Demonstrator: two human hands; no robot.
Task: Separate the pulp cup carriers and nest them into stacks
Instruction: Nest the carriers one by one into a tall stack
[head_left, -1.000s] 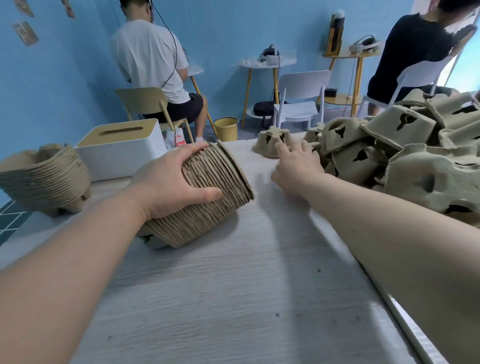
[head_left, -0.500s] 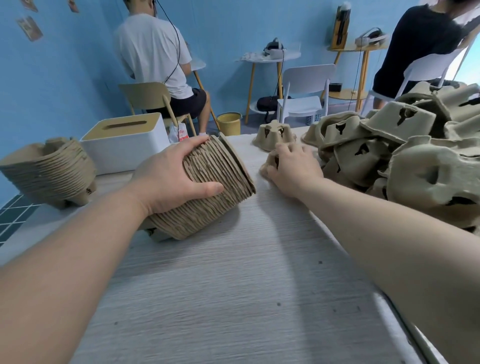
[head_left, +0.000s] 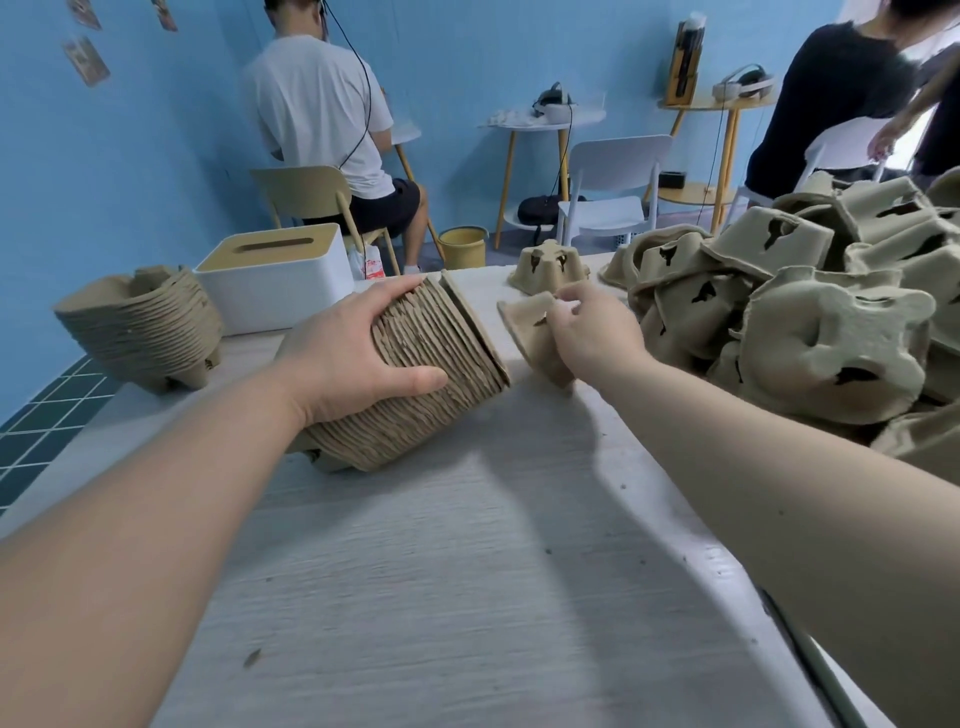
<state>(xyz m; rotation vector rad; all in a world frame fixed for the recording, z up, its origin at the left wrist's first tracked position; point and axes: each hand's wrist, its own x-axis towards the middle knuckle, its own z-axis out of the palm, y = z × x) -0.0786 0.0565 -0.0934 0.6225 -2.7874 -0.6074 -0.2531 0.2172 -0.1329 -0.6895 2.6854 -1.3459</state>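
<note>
A thick nested stack of pulp cup carriers (head_left: 431, 374) lies tilted on its side on the grey table (head_left: 467, 597). My left hand (head_left: 348, 358) grips it, fingers over the top and thumb along the near side. Just right of the stack's open end, my right hand (head_left: 592, 332) holds a single pulp carrier (head_left: 530, 332) tilted on edge. A large loose heap of carriers (head_left: 810, 312) fills the table's right side. One lone carrier (head_left: 550, 265) sits upside down at the far edge. A second nested stack (head_left: 140, 325) stands at the far left.
A white tissue box with a tan lid (head_left: 272, 275) sits behind the left stack. Two people sit on chairs beyond the table, one in white (head_left: 317, 109), one in black (head_left: 831, 98). A white chair (head_left: 613, 182), small round tables and a yellow bin (head_left: 462, 247) stand behind.
My right hand has picked a single carrier from the edge of the heap and brought it left toward the stack's open end. My left hand keeps hold of the stack.
</note>
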